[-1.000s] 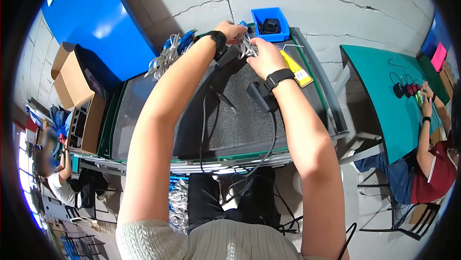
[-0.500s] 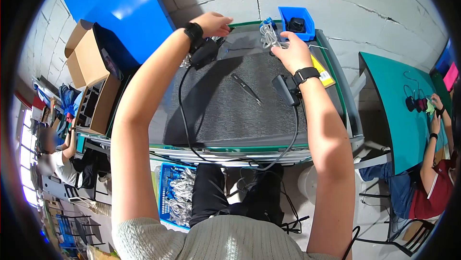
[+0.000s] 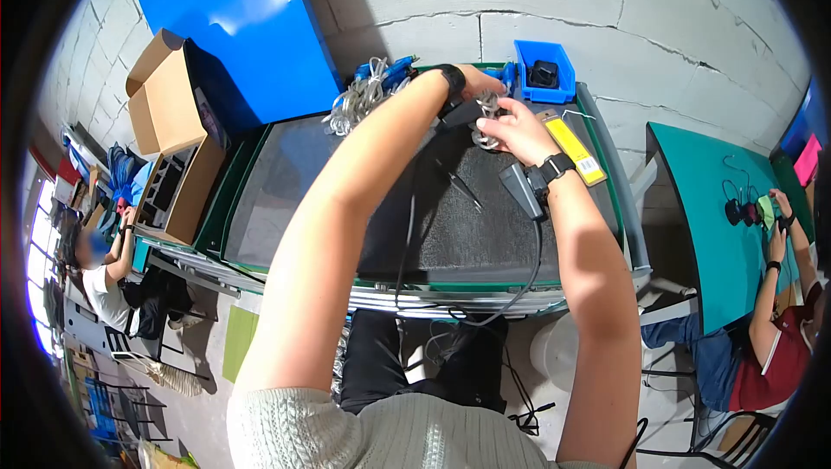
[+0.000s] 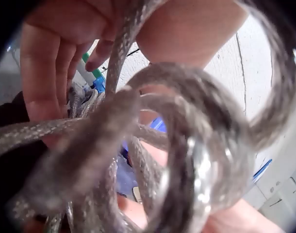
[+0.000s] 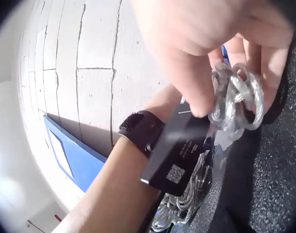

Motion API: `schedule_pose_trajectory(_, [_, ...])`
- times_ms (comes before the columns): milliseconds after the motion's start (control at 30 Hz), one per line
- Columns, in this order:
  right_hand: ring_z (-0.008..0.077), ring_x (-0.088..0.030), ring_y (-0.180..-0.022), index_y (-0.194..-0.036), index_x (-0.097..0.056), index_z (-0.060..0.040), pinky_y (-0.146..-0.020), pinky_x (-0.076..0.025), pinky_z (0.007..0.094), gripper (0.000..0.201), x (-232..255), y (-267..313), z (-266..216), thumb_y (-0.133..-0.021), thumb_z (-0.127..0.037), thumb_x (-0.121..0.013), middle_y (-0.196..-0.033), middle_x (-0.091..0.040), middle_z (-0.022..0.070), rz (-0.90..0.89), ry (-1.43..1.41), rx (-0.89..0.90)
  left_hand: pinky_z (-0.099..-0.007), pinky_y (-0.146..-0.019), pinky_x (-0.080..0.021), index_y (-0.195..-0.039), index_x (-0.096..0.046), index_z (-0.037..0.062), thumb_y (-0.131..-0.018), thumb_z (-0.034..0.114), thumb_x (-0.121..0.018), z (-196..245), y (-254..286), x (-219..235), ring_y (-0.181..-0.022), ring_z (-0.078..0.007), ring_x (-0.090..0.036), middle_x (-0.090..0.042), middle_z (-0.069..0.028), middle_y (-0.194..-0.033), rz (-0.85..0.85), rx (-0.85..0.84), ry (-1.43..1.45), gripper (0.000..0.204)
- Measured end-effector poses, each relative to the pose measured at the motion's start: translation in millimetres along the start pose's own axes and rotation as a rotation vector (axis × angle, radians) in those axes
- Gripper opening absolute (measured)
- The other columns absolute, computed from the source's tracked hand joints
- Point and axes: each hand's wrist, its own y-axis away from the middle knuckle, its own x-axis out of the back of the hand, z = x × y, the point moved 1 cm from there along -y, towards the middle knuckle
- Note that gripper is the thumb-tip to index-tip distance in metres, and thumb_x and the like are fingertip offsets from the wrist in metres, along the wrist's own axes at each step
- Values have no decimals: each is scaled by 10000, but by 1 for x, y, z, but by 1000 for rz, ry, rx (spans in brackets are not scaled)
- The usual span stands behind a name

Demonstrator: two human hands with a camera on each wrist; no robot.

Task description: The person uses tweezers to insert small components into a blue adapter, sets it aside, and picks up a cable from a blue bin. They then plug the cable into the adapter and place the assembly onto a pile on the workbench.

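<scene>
A coiled clear-jacketed grey cable (image 3: 486, 129) hangs between the two hands over the far right part of the dark mat (image 3: 433, 239). My right hand (image 3: 519, 133) pinches its loops between thumb and fingers; the right wrist view shows the coil (image 5: 235, 99) under the thumb. My left hand (image 3: 479, 81) is on the far side, fingers curled at the cable near a blue plug (image 3: 509, 77). In the left wrist view, loops (image 4: 196, 131) fill the front and partly hide the left hand (image 4: 70, 43). Black wrist straps with black boxes (image 5: 174, 158) sit on both wrists.
A blue bin (image 3: 545, 75) with a black item stands at the back right, beside a yellow package (image 3: 575, 150). Tweezers (image 3: 463, 190) lie on the mat. More coiled cables (image 3: 355, 105) lie at the back left, near an open cardboard box (image 3: 186, 179). Black leads trail over the front edge.
The left hand went left toward the cable pile, then came back right to meet the right hand. The coil by the right hand now sits nearer the body, between both hands.
</scene>
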Motion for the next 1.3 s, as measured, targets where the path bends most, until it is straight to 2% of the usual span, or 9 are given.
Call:
schedule_pose_trajectory(167, [167, -629, -1052, -1478, -314, 22, -784, -548, 282, 776, -9, 11, -14, -877, -223, -740, -1286, -597, 184, -196, -88, 15, -319, -723, -474, -1136, -703, 112, -795, 592, -626, -6, 37, 6, -881, -180, -604, -678, -79, -1068, -65, -103, 53, 594])
schedule_pose_trajectory(233, [163, -604, -1115, -1476, -336, 0, -835, -534, 289, 738, -10, 12, -15, -893, -237, -722, -1359, -561, 157, -277, -68, -10, -322, -716, -493, -1050, -727, 101, -779, 518, -646, -44, -10, 3, -803, -172, -628, -706, -79, -984, -39, -271, 10, 504])
schedule_pose_trajectory(333, [139, -594, -1137, -1454, -385, -18, -865, -510, 283, 654, -11, 16, -21, -926, -263, -682, -1376, -566, 97, -356, -29, -32, -316, -715, -488, -1028, -733, 113, -788, 539, -616, -37, 33, 19, -774, -180, -620, -701, -70, -941, 80, -134, -106, 504])
schedule_pose_trajectory(500, [92, -630, -972, -1346, -508, -11, -821, -515, 231, 473, -2, 9, -13, -961, -250, -646, -1152, -654, 54, -327, 80, -46, -320, -573, -473, -1081, -695, 96, -797, 399, -666, -53, 53, 71, -632, -149, -591, -669, -43, -757, 168, 8, -344, 416])
schedule_pose_trajectory(633, [90, -620, -847, -1276, -559, 6, -753, -513, 238, 413, -3, 8, -9, -926, -179, -672, -978, -668, 29, -308, 16, -51, -344, -643, -541, -1281, -616, 106, -797, 351, -660, -68, 75, 73, -718, -206, -669, -705, -115, -859, 166, 41, -570, 544])
schedule_pose_trajectory(667, [89, -619, -845, -1268, -560, 7, -753, -512, 238, 406, -2, 6, -7, -925, -177, -674, -976, -668, 28, -328, 36, -46, -388, -786, -558, -1350, -569, 115, -786, 370, -703, -72, 81, 68, -864, -287, -692, -704, -173, -1002, 232, -3, -603, 633])
schedule_pose_trajectory(800, [95, -618, -942, -1263, -558, -28, -811, -526, 247, 395, 0, 7, -6, -930, -202, -678, -1075, -654, 34, -367, 53, -107, -442, -1002, -460, -1350, -562, 82, -748, 378, -780, -82, 86, 42, -1127, -381, -605, -657, -239, -1150, 386, -186, -654, 706])
schedule_pose_trajectory(1100, [49, -582, -1054, -1295, -536, -100, -869, -521, 228, 362, -1, 19, -19, -976, -244, -628, -1164, -621, -14, -411, 96, -193, -441, -979, -481, -1294, -567, 53, -732, 329, -822, -48, 79, 6, -1215, -349, -556, -572, -184, -1249, 389, -119, -751, 676])
schedule_pose_trajectory(1300, [53, -591, -1044, -1301, -527, -91, -854, -520, 226, 364, -1, 16, -14, -975, -225, -618, -1151, -634, -14, -406, 119, -184, -429, -988, -494, -1324, -590, 188, -743, 312, -779, -34, 80, 18, -1270, -299, -535, -446, -126, -1480, 47, 123, -851, 624])
